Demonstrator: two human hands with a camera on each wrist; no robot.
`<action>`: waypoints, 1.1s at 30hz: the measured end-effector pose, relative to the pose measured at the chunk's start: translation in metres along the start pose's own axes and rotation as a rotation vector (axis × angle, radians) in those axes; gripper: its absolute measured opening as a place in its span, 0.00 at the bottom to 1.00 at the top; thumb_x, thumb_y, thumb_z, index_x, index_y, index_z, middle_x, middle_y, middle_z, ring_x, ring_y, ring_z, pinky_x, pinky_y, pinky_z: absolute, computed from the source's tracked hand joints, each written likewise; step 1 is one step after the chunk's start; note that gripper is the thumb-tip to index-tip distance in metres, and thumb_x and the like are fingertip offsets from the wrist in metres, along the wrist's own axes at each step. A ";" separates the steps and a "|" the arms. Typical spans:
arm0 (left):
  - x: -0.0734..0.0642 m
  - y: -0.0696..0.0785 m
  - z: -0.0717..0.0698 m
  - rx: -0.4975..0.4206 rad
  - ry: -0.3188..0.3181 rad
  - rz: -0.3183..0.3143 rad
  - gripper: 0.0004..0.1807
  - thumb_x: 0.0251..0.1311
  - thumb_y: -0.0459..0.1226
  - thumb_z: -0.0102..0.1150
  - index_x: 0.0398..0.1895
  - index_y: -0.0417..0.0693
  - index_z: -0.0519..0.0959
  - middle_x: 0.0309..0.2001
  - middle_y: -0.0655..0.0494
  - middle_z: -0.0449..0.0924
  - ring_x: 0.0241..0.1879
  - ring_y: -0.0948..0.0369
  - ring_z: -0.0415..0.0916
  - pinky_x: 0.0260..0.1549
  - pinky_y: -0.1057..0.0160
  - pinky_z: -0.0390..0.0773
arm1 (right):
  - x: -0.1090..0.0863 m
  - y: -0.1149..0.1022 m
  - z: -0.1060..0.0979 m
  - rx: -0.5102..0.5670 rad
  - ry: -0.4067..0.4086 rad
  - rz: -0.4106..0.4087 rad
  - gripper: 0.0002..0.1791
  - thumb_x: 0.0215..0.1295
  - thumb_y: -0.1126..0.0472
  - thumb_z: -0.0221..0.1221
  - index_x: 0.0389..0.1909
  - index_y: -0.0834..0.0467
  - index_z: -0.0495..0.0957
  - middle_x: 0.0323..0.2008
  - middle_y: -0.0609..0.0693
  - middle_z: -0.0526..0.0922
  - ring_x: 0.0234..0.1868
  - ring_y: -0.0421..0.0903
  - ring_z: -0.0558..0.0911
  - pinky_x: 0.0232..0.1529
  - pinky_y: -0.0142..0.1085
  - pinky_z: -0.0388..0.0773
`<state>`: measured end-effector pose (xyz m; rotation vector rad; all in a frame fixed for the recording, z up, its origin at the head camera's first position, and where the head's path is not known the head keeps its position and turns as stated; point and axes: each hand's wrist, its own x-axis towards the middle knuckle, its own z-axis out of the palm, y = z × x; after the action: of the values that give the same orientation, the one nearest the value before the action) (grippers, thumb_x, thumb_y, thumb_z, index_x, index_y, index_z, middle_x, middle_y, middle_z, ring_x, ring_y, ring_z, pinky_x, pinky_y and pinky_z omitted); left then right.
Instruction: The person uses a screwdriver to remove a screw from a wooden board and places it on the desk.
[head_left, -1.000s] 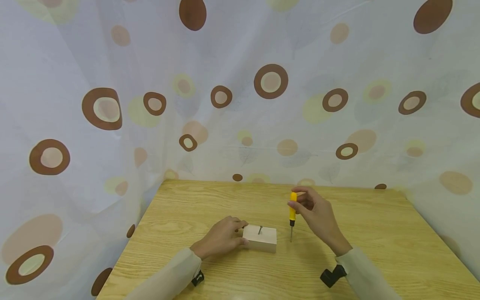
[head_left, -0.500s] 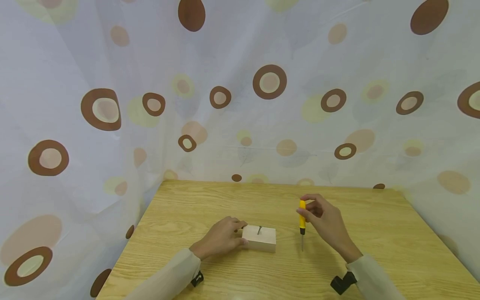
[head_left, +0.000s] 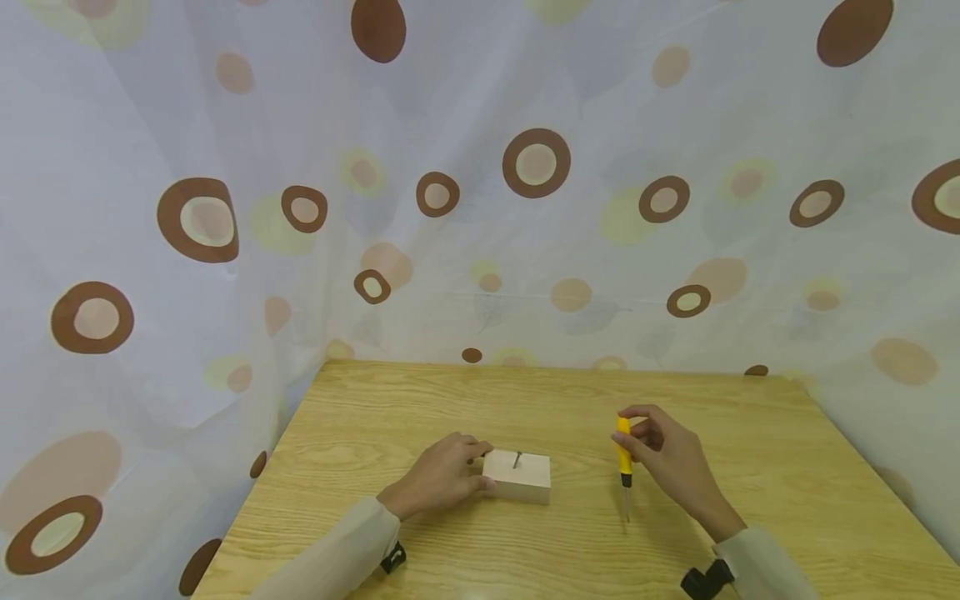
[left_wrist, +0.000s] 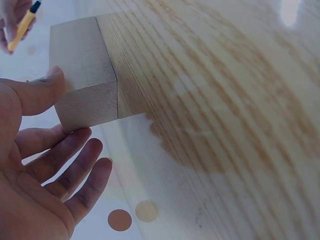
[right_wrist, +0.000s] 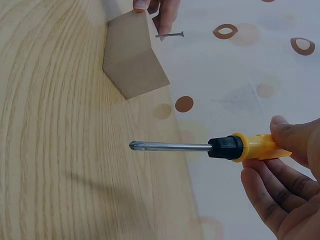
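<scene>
A pale wooden block (head_left: 517,483) lies on the table, with a screw (head_left: 517,460) standing up from its top face, slightly tilted. My left hand (head_left: 438,477) grips the block's left end between thumb and fingers; in the left wrist view the thumb (left_wrist: 47,92) lies on one face and a finger touches the opposite edge. To the right of the block, my right hand (head_left: 667,458) pinches a yellow-handled screwdriver (head_left: 625,454) by its upper handle, tip down. In the right wrist view its metal shaft (right_wrist: 172,146) ends in a cross-shaped tip, apart from the block and screw.
The light wood-grain table (head_left: 420,400) extends behind and to both sides of the hands. A white curtain (head_left: 465,250) with brown and beige spots hangs along its back and sides. Black straps (head_left: 707,579) sit at both wrists.
My right hand has moved right and toward me with the screwdriver, away from the block, and lower in the view. The left hand and block have stayed in place.
</scene>
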<state>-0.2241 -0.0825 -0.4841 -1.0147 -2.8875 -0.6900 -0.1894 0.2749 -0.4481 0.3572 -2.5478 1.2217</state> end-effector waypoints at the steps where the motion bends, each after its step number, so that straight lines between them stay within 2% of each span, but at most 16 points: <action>1: 0.000 0.000 0.000 0.000 0.001 0.001 0.31 0.65 0.51 0.69 0.65 0.44 0.79 0.59 0.52 0.82 0.47 0.61 0.78 0.42 0.65 0.79 | -0.001 0.001 0.000 -0.003 -0.003 0.007 0.18 0.71 0.52 0.66 0.57 0.53 0.78 0.35 0.49 0.85 0.28 0.41 0.84 0.31 0.36 0.83; 9: 0.000 -0.002 -0.001 -0.003 0.003 0.007 0.32 0.65 0.52 0.68 0.66 0.43 0.79 0.60 0.52 0.82 0.47 0.62 0.78 0.41 0.66 0.79 | -0.009 0.014 -0.002 -0.014 -0.037 0.077 0.19 0.71 0.50 0.66 0.57 0.54 0.78 0.36 0.50 0.84 0.28 0.41 0.84 0.31 0.40 0.84; 16: 0.000 -0.002 0.000 0.003 0.008 0.026 0.31 0.65 0.52 0.68 0.65 0.42 0.79 0.59 0.51 0.82 0.48 0.60 0.78 0.42 0.65 0.80 | -0.016 0.025 -0.001 -0.038 -0.064 0.140 0.21 0.70 0.50 0.66 0.58 0.55 0.77 0.36 0.50 0.84 0.29 0.45 0.84 0.27 0.35 0.80; 33: 0.001 -0.002 0.001 0.019 -0.017 0.017 0.32 0.65 0.52 0.68 0.66 0.42 0.79 0.60 0.51 0.81 0.50 0.60 0.78 0.44 0.64 0.81 | -0.026 0.041 0.003 -0.026 -0.095 0.149 0.24 0.71 0.50 0.66 0.59 0.60 0.77 0.35 0.49 0.84 0.28 0.40 0.83 0.28 0.34 0.81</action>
<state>-0.2264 -0.0828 -0.4852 -1.0467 -2.8911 -0.6555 -0.1797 0.2996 -0.4890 0.2274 -2.7110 1.2494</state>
